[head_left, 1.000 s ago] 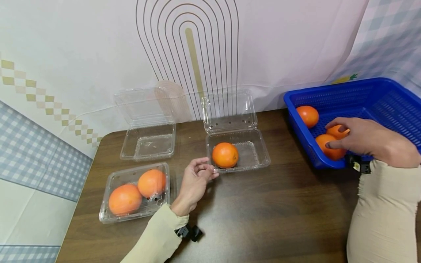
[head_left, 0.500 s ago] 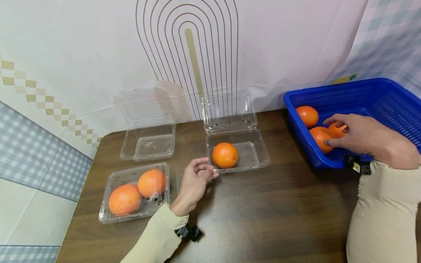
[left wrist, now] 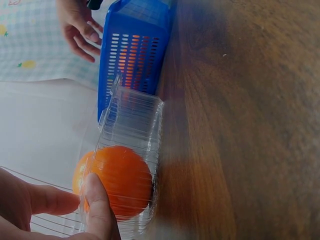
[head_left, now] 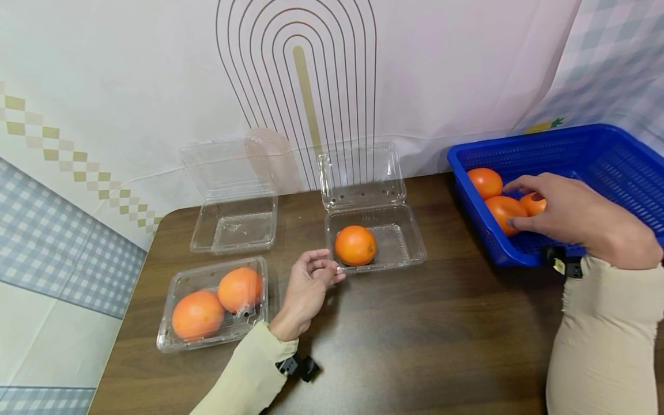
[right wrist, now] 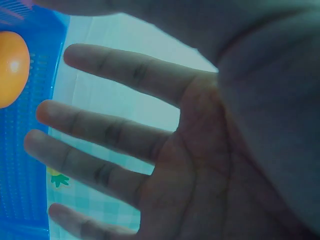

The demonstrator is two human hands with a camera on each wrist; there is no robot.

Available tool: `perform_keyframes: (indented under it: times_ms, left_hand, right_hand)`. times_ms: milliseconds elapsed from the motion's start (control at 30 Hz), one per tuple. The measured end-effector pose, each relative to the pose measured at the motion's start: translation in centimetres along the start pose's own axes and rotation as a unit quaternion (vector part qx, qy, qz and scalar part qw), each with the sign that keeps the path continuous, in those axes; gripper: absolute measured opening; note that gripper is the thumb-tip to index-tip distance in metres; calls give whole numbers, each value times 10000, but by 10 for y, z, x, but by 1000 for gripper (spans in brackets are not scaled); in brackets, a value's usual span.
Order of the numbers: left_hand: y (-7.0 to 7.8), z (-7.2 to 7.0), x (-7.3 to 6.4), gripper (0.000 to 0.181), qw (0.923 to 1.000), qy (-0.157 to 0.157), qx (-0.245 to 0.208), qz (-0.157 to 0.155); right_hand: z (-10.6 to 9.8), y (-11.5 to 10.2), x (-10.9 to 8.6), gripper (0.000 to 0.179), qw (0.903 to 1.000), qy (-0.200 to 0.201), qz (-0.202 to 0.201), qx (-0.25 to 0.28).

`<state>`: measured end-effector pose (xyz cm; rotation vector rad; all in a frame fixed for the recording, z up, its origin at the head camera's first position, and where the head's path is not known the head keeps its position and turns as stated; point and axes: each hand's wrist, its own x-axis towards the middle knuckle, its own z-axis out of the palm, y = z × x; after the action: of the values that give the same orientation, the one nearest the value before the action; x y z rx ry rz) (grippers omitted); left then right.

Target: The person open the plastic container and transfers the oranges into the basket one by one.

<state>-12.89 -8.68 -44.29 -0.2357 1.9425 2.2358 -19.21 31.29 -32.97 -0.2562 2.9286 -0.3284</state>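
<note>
My left hand [head_left: 306,291] pinches the near left rim of a clear plastic clamshell container [head_left: 396,239] between thumb and finger. One orange [head_left: 355,245] sits in its left half, and its lid [head_left: 363,173] stands raised behind. In the left wrist view the thumb and finger lie against the container wall beside this orange [left wrist: 125,180]. My right hand [head_left: 583,213] reaches into the blue basket [head_left: 550,138], its thumb and fingertips over two oranges, a front one [head_left: 500,213] and a partly covered one [head_left: 531,203]. Seen by the right wrist camera, the right hand's fingers [right wrist: 110,130] are spread and fairly straight.
A third orange [head_left: 485,183] lies against the basket's left wall. At left, a closed clamshell [head_left: 168,323] holds two oranges. Behind it stands another clamshell [head_left: 233,230], lid up, with no fruit in it. A patterned cloth [head_left: 415,69] hangs behind the wooden table [head_left: 415,346].
The front orange in the basket has shifted back and left, up to the third orange. My right hand has moved slightly left with it. The left hand keeps its place on the container.
</note>
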Motion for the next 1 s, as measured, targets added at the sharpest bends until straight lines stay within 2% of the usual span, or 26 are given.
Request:
perform_keyframes:
  times_ms: [233,500,833,1000]
  left_hand:
    - [-1,0,0,36,10000,-8,-12,-13]
    - [-1,1,1,35,10000,6,35,-17]
    - [0,0,1,36,10000,28,-3,-35]
    - [-1,0,1,36,10000,35,-25,-37]
  right_hand:
    - [0,-6,-2,57,9994,308,-150,-83]
    - [-1,-16,-5,54,9988,456,-190,-32]
    - [-2,-26,-3,57,9985,426,-335,77]
    - [-2,-30,-2,66,9980,375,-429,290]
